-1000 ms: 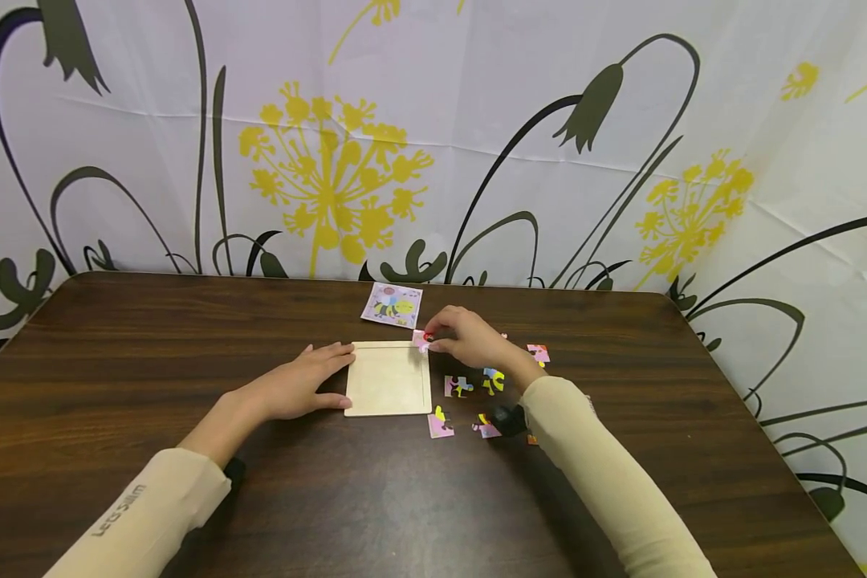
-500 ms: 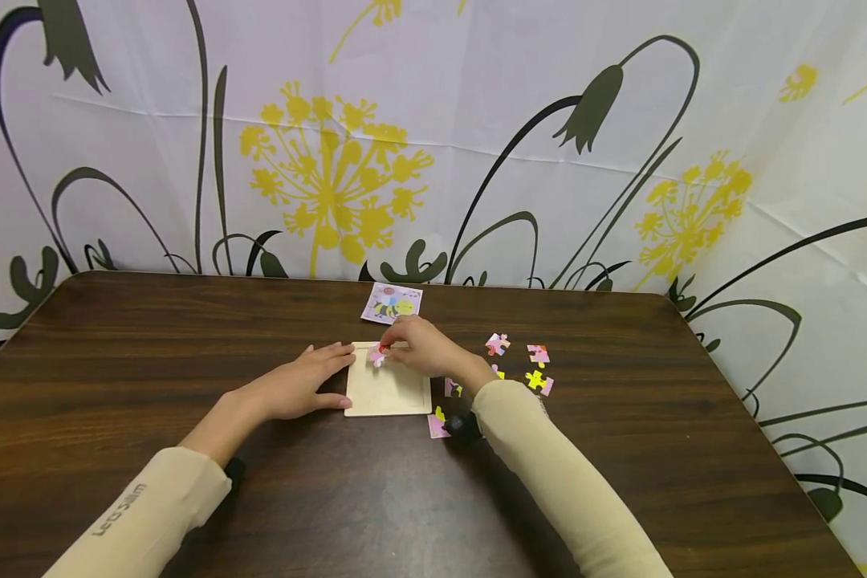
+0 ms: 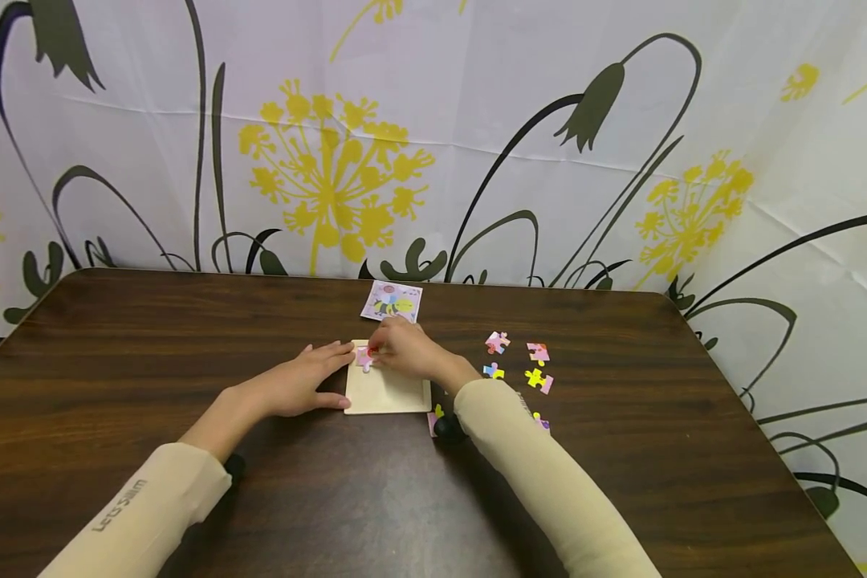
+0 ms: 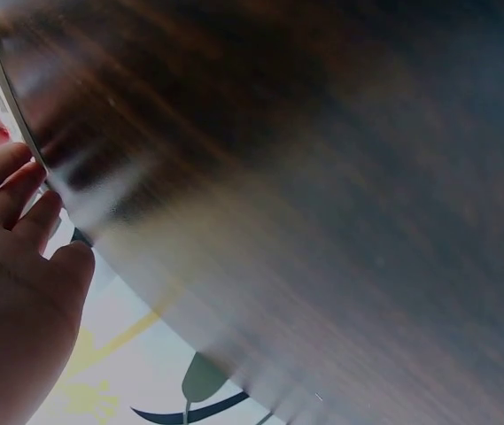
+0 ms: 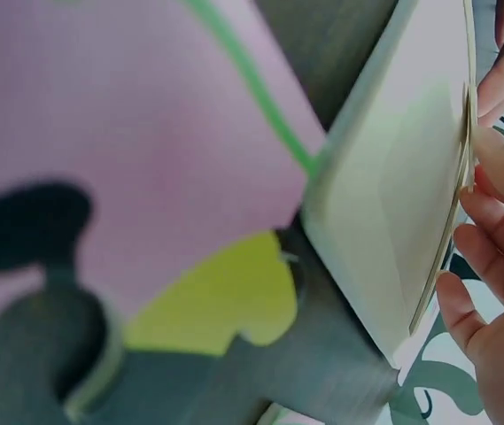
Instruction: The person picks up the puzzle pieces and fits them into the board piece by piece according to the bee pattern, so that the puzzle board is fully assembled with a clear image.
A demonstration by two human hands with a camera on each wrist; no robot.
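dark wood-grain tabletop (image 3: 296, 498), center of frame: right hand (image 3: 408, 349) pinches a pink jigsaw piece (image 3: 364, 359) at the upper left of the wooden tray (image 3: 386, 395); left hand (image 3: 298, 384), fingers extended, touches the tray's left edge. step in hand appears to be seating the piece; next move likely calls for alignment, then release. versus the earlier frame, the piece lies farther left.

Two grips (image 3: 295, 387) (image 3: 409, 351), at least seven puzzle pieces (image 3: 538, 352), one tray (image 3: 384, 395), one bee card (image 3: 390, 300) and one worktop (image 3: 152, 345) show

Cream sleeves (image 3: 140, 502), the left one with dark lettering (image 3: 120, 506), end beside small black devices (image 3: 449, 429).
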